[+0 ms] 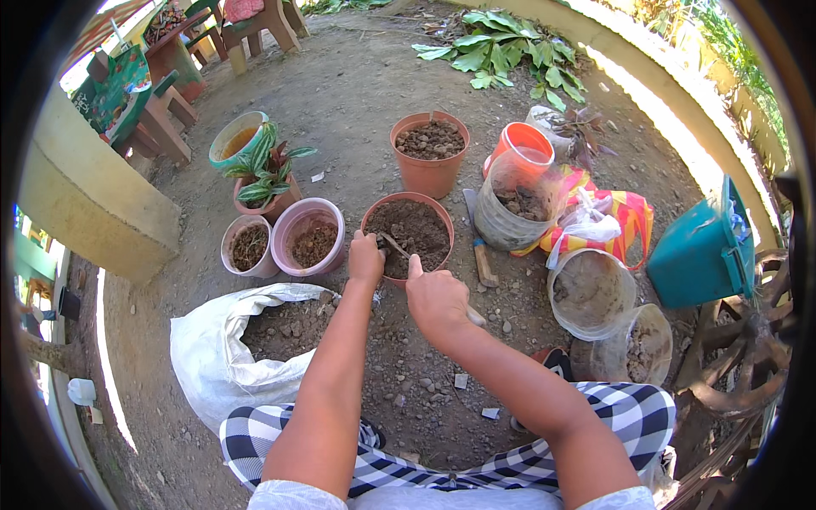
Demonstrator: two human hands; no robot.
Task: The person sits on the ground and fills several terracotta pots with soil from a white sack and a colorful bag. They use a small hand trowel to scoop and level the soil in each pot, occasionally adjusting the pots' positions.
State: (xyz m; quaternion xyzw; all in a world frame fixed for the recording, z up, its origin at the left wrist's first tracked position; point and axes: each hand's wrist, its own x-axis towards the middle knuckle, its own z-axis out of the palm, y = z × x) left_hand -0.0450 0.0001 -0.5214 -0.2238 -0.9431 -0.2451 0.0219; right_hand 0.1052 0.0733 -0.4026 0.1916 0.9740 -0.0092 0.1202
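Observation:
A brown plastic pot (448,258) filled with loose soil (411,223) stands on the ground before me. My left hand (365,260) is curled at its near-left rim, gripping it; a small dark lump shows beside the fingers. In my right hand (438,296) is a hand tool with a pale wooden handle (475,316), its index finger laid along the shaft. The narrow metal blade (395,245) reaches over the pot, its tip at the soil near my left hand. Left of my forearm, an open white woven sack (210,344) holds more soil (287,328).
A second brown pot (433,172) with clods stands behind. A wooden-handled trowel (481,252) lies to the right, near a clear plastic container (510,220) and a teal bin (692,248). On the left are a purple pot (309,268) and a potted striped-leaf plant (264,169).

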